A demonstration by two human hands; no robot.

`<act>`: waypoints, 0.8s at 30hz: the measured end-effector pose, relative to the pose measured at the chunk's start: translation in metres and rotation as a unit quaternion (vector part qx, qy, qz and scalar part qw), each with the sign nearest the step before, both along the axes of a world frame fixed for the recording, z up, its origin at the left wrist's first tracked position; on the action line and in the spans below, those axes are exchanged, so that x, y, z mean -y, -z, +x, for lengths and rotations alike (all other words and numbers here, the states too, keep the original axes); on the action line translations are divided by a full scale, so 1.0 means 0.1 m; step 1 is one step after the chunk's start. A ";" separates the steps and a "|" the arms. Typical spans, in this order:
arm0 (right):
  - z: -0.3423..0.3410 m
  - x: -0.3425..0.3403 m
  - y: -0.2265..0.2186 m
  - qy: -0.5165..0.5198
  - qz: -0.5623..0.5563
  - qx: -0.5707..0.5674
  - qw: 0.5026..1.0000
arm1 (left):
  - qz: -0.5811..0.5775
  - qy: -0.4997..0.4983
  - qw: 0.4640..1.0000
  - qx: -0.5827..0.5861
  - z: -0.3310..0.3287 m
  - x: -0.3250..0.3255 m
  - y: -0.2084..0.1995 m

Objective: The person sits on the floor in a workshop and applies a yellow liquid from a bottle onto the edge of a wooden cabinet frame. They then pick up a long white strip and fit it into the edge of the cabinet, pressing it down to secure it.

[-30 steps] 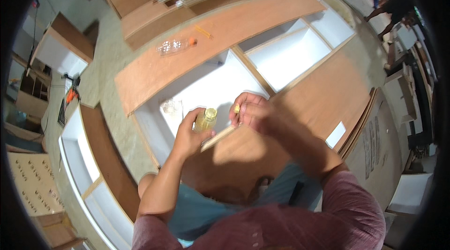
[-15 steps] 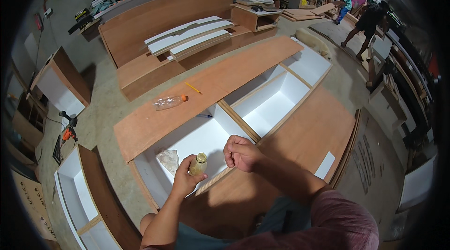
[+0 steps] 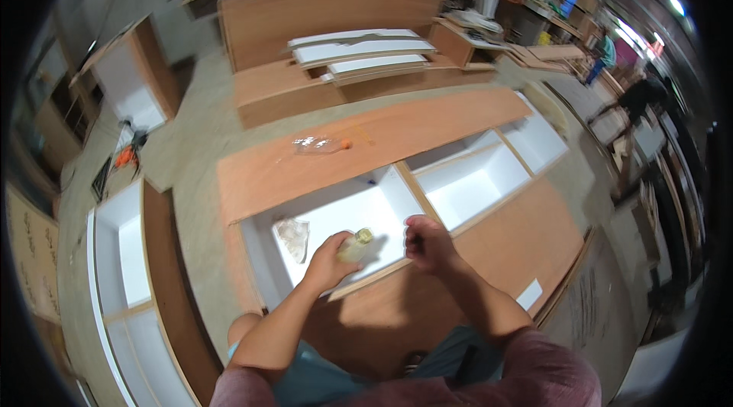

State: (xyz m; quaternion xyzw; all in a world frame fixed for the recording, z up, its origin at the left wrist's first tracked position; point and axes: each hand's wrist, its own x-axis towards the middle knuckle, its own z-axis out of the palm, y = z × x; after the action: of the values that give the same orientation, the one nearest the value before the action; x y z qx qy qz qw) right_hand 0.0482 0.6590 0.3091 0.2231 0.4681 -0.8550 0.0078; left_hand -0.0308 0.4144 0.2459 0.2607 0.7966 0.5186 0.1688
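In my left hand (image 3: 327,266) is a small bottle (image 3: 354,247) with a pale yellowish body, gripped round its side and tilted to the right. My right hand (image 3: 430,243) is closed just to the right of it, fingers drawn together; whether something small is pinched there I cannot make out. Both hands are above the front edge of a long wooden cabinet (image 3: 414,192) lying with its white-lined compartments facing up. Inside the left compartment, beside my left hand, lies a crumpled whitish plastic-like piece (image 3: 293,237).
A clear plastic bottle with an orange cap (image 3: 321,146) and a blurred yellow pencil (image 3: 359,133) lie on the brown panel (image 3: 259,178). Another open cabinet (image 3: 164,285) stands at left, near an orange-and-black power tool (image 3: 125,153). A person (image 3: 641,98) bends at far right.
The view has swung, so the scene sits further right and is blurred. The small bottle, more upright before, now leans right in my left hand. My right hand stays closed.
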 end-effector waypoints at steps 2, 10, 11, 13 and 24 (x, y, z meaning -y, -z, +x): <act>0.05 -0.15 0.20 -0.027 0.002 -0.018 0.999 | -0.004 0.002 1.000 -0.029 -0.02 -0.06 0.09; -0.19 0.19 -1.10 0.023 0.060 -0.354 0.933 | 0.042 0.031 0.999 0.013 -0.01 0.10 0.12; -0.22 0.34 -1.34 0.052 0.114 -0.401 0.908 | 0.042 0.021 0.999 0.015 0.00 0.14 0.13; -0.26 0.61 -1.68 0.161 0.239 -0.473 0.833 | 0.047 0.015 0.999 0.017 0.05 0.16 0.09; -0.36 1.60 -2.06 0.090 0.303 -0.717 0.622 | 0.067 -0.016 0.998 -0.003 0.08 0.32 0.03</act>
State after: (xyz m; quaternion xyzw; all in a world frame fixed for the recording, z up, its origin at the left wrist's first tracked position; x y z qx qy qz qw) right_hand 0.0120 0.4990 0.5153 -0.4297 0.5355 -0.5503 -0.4751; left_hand -0.0230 0.3829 0.2427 0.2599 0.7644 0.5731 0.1405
